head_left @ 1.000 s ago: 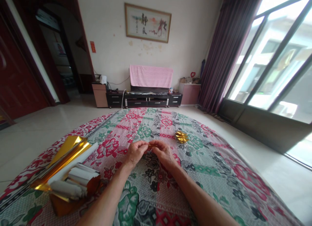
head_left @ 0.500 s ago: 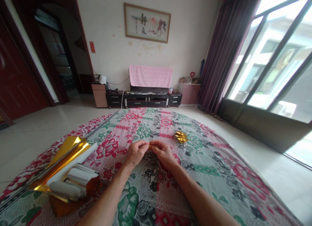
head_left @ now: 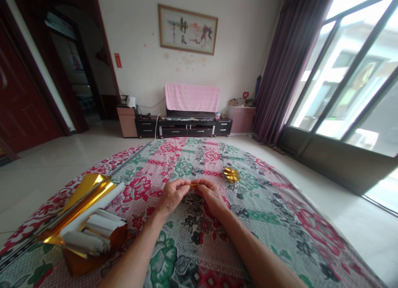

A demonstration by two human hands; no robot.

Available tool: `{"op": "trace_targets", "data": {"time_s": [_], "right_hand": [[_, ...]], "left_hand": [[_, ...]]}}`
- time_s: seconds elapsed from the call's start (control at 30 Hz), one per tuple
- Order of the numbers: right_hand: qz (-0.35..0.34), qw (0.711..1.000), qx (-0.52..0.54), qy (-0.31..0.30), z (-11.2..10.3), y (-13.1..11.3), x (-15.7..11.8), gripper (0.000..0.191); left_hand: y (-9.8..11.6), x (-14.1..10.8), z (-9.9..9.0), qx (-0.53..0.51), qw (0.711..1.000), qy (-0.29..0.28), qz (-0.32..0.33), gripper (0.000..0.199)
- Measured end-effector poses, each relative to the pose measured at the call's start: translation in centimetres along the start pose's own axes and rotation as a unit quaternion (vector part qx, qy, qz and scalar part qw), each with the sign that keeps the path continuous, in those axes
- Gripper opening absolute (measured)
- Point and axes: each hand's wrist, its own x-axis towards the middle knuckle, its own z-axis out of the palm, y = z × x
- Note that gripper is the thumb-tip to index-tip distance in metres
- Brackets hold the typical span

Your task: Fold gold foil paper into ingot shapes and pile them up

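Note:
Between my two hands is a small narrow strip of gold foil paper (head_left: 194, 187), held level just above the flowered cloth. My left hand (head_left: 173, 194) pinches its left end between thumb and fingers. At the other end, my right hand (head_left: 211, 193) is closed on it in the same way. Fingertips cover both ends, so only the middle shows. A folded gold foil piece with several layers (head_left: 231, 175) lies on the cloth, beyond my right hand and to its right.
Gold foil sheets (head_left: 90, 197) lie at the left with rolled or folded white-backed pieces (head_left: 104, 226) on them. The flowered cloth (head_left: 264, 238) covers the rounded surface before me. Farther off stand a low black cabinet (head_left: 186, 129) and a window (head_left: 351, 85).
My right fingers have shifted slightly to the right along the strip, and more of the gold foil shows between my hands. The left hand is almost unmoved.

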Motion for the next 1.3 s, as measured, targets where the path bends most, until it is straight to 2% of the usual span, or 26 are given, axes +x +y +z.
{"op": "trace_targets", "data": {"time_s": [0.23, 0.37, 0.83, 1.0, 1.17, 1.3], "right_hand": [[0.005, 1.000, 0.011, 0.026, 0.4, -0.2, -0.1, 0.023], [0.005, 1.000, 0.020, 0.021, 0.5, -0.2, -0.1, 0.022], [-0.007, 1.000, 0.003, 0.029, 0.7, 0.1, 0.0, 0.027], [-0.002, 0.999, 0.017, 0.040, 0.8, 0.0, 0.0, 0.027], [0.006, 0.999, 0.035, 0.026, 0.8, -0.2, 0.0, 0.028], [-0.005, 1.000, 0.014, 0.026, 0.7, 0.2, 0.1, 0.029]], "left_hand": [[-0.2, 0.1, -0.1, -0.009, 1.000, 0.005, -0.009, 0.029], [-0.2, 0.1, 0.0, -0.017, 0.999, 0.019, -0.023, 0.029], [0.8, 0.0, 0.6, -0.153, 0.981, 0.065, -0.097, 0.029], [1.2, -0.1, 0.6, -0.148, 0.983, 0.056, -0.094, 0.029], [1.1, 0.0, 0.7, -0.136, 0.985, 0.048, -0.093, 0.028], [0.8, 0.1, 0.7, -0.127, 0.986, 0.044, -0.096, 0.030]]}}
